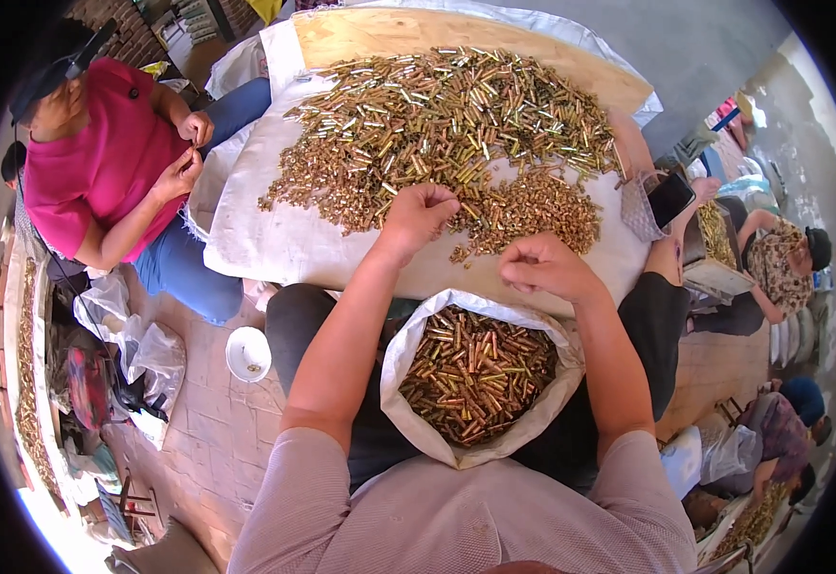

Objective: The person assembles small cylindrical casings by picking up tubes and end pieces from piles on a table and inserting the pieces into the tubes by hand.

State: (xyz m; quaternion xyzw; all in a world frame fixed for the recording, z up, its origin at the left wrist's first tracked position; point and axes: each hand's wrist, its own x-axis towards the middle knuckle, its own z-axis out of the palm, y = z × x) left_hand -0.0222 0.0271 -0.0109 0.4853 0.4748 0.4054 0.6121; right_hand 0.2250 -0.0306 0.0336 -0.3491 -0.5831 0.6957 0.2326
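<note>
My left hand is over the near edge of a heap of small brass-coloured metal pieces, its fingers pinched together. To its right, my right hand hangs above the near side of the white cloth, fingers curled closed. Whatever lies in either pinch is too small or hidden to tell. Longer brass-coloured metal tubes form a broad pile behind the small pieces. Between my legs stands an open white sack, filled with similar metal tubes.
A wooden board borders the far side of the pile. At left sits a person in a pink shirt, hands together. A white bucket stands on the floor. A phone lies at the right edge. More people work at far right.
</note>
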